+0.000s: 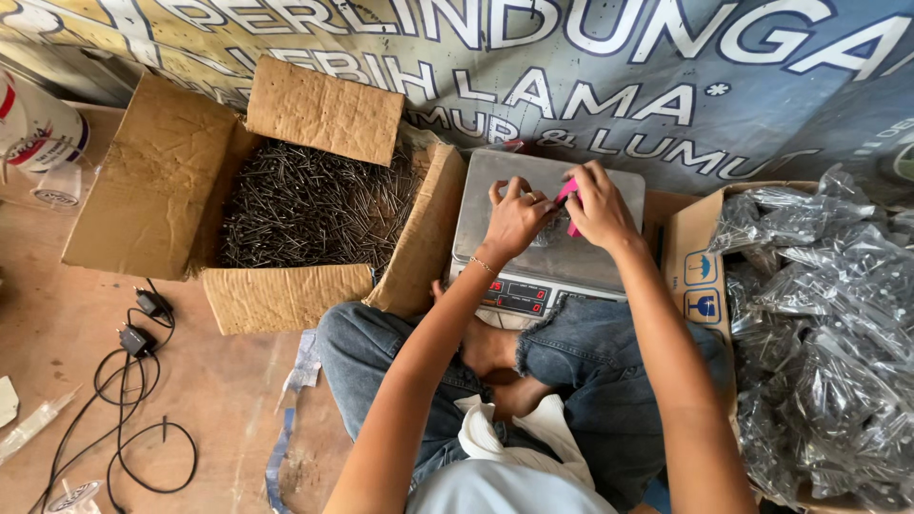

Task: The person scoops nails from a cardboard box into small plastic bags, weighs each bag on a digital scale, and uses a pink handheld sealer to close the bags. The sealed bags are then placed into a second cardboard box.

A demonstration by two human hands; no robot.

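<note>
Floor spot, banner behind: L hand point(514, 221) pinches small clear bag point(545, 228) on scale point(547, 252) mid-frame, R hand point(600, 207) grips pink tool point(568, 202) over it, nail box point(314, 205) upper left w/in reach.

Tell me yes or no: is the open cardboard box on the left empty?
No, the cardboard box is filled with a heap of loose dark nails.

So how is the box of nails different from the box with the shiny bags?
The left cardboard box holds loose dark nails in a heap, while the right cardboard box holds nails sealed in clear plastic bags. The left box's flaps are spread open; the right box runs past the picture's edge. Both are brown cardboard and full.
</note>
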